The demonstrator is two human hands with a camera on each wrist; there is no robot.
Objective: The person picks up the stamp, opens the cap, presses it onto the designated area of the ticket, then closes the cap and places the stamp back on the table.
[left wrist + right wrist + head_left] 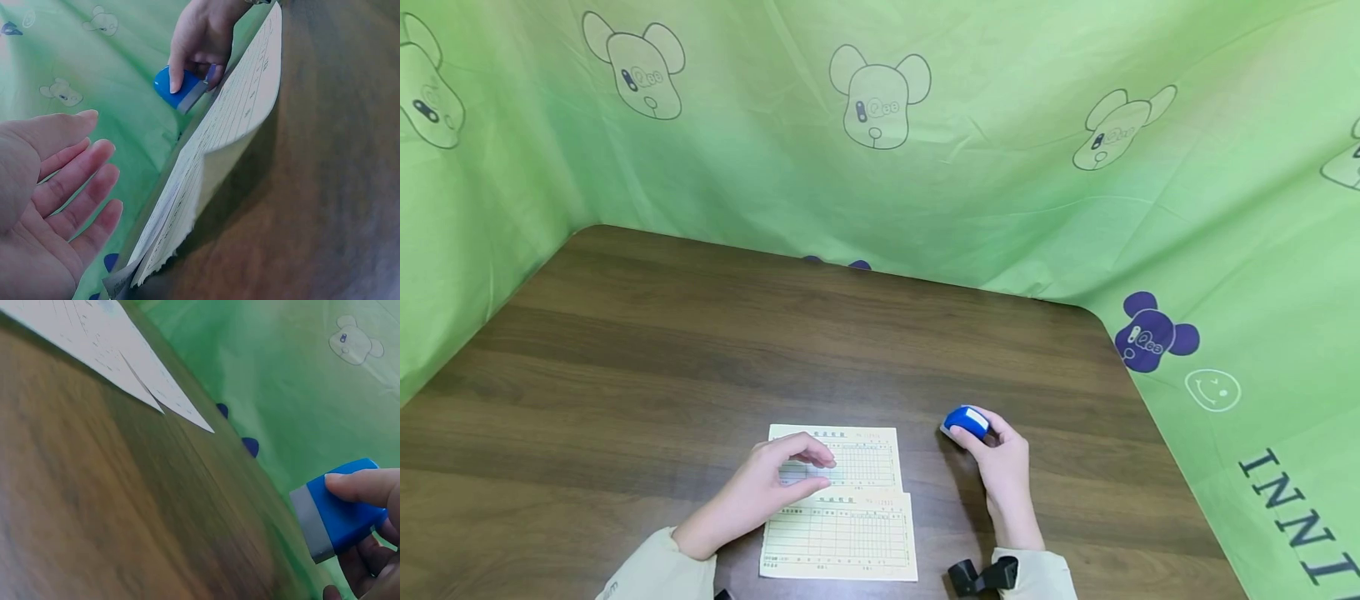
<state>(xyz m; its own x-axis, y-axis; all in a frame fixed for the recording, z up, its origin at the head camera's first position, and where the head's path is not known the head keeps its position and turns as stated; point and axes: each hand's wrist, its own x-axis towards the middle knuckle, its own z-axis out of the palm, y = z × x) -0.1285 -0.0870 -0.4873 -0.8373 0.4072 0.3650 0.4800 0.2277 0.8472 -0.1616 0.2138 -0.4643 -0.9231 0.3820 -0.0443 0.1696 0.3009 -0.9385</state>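
In the head view, my right hand [1006, 467] grips a blue stamp [967, 422] between thumb and fingers, to the right of the paper forms. The stamp [351, 509] has a rounded blue body and a grey base, plain in the right wrist view. Two printed forms with grids overlap on the table, an upper form [872, 462] and a lower form [842, 542]. Over the upper form's left part hovers my left hand [760, 483], fingers loosely bent, holding nothing. From the left wrist, the left hand [50, 206] appears palm visible, fingers spread, beside the curled paper edges [244, 94].
A dark wooden table [700, 350] lies under everything. Green cloth [760, 167] with printed bear heads hangs behind the table and along its sides. Near the right sleeve, a black wrist mount [985, 577] is strapped on.
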